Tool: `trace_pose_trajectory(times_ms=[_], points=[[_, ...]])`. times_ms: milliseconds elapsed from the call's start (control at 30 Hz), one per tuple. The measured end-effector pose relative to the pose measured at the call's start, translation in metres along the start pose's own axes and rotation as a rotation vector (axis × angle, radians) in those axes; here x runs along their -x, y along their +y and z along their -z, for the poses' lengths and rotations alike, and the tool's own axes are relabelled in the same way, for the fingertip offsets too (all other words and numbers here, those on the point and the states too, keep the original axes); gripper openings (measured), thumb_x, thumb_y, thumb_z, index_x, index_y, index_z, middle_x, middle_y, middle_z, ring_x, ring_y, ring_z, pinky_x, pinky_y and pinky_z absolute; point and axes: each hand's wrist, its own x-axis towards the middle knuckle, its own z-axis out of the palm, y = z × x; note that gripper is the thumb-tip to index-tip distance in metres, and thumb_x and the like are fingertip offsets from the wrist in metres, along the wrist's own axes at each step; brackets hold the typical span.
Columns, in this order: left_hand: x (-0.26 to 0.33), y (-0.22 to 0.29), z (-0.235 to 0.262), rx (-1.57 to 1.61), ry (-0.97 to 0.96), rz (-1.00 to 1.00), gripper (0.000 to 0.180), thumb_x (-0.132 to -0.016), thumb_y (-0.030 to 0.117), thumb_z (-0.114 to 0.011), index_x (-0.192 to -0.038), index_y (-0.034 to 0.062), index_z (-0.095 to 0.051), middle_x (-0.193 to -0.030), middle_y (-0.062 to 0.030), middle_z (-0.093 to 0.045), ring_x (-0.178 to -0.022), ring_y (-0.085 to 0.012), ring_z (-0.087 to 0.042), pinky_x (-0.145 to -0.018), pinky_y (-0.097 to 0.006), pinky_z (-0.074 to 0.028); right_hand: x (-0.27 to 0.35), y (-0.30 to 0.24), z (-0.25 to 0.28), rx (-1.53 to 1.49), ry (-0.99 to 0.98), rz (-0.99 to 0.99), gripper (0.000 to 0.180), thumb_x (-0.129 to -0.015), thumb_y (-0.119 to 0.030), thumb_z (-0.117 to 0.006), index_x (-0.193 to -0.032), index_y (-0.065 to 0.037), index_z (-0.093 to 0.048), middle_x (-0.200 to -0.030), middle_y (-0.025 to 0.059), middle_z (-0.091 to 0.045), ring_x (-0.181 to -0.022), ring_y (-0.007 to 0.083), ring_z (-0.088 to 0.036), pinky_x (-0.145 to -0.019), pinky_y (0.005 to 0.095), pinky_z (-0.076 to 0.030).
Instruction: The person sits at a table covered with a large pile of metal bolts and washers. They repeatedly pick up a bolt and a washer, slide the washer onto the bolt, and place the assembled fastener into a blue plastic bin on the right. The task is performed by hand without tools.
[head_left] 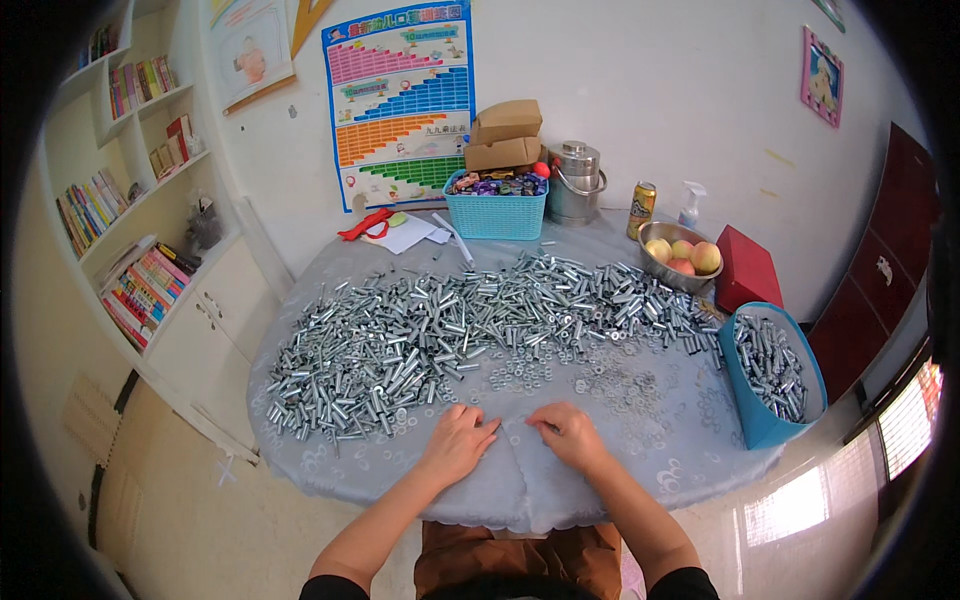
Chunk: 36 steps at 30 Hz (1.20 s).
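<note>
Both my hands rest low over the near part of a grey-clothed table, a short way apart. My left hand (460, 441) is closed, thumb and forefinger close together toward the middle; anything between them is too small to make out. Curled in a pinch, my right hand (567, 434) points its fingertips left, and what they hold cannot be made out either. Beyond the hands spreads a long heap of silver metal sleeves and bolts (400, 335). Small flat washers (615, 385) lie scattered just past my right hand, with more nuts and washers (520, 368) between the heap and my hands.
A blue bin (735, 385) of metal sleeve bolts stands at the right edge. Behind are a steel bowl (655, 268) of fruit, a red box (748, 268), a can (641, 210), a spray bottle (690, 205), a metal pot (574, 180) and a turquoise basket (495, 215).
</note>
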Motion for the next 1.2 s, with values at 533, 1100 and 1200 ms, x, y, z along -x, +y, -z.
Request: trace_pose_trajectory(times_ms=[533,1100,1200], points=[[-0.025,-0.015,0.01,-0.233,-0.133,-0.4,0.021,-0.071,0.014,-0.06,-0.09,0.0042,-0.064,-0.076,-0.0031,-0.048,-0.082,-0.02,-0.048,-0.074,-0.031,-0.04,0.003,0.004,0.001,-0.011,0.027,0.054,0.011,-0.07,-0.002,-0.06,-0.079,-0.007,-0.064,-0.082,0.0095,-0.064,-0.079,0.0288,-0.059,-0.072,0.0371,-0.046],[-0.057,-0.022,0.007,-0.403,-0.242,-0.945,0.006,-0.067,0.013,-0.052,-0.064,0.0078,-0.053,-0.069,-0.0009,-0.045,-0.073,-0.0159,-0.046,-0.065,-0.026,-0.038,0.005,0.01,-0.001,0.014,0.023,0.05,0.012,-0.069,0.0,-0.059,-0.078,-0.006,-0.064,-0.08,0.0097,-0.063,-0.079,0.0287,-0.059,-0.072,0.0375,-0.046],[-0.06,-0.026,0.008,-0.348,-0.228,-0.969,0.007,-0.067,0.014,-0.052,-0.065,0.0074,-0.052,-0.07,-0.0013,-0.045,-0.073,-0.0164,-0.046,-0.065,-0.026,-0.038,0.005,0.01,0.0,0.016,0.022,0.053,0.012,-0.069,0.0,-0.059,-0.078,-0.005,-0.064,-0.081,0.0095,-0.063,-0.079,0.0287,-0.059,-0.073,0.0375,-0.046]])
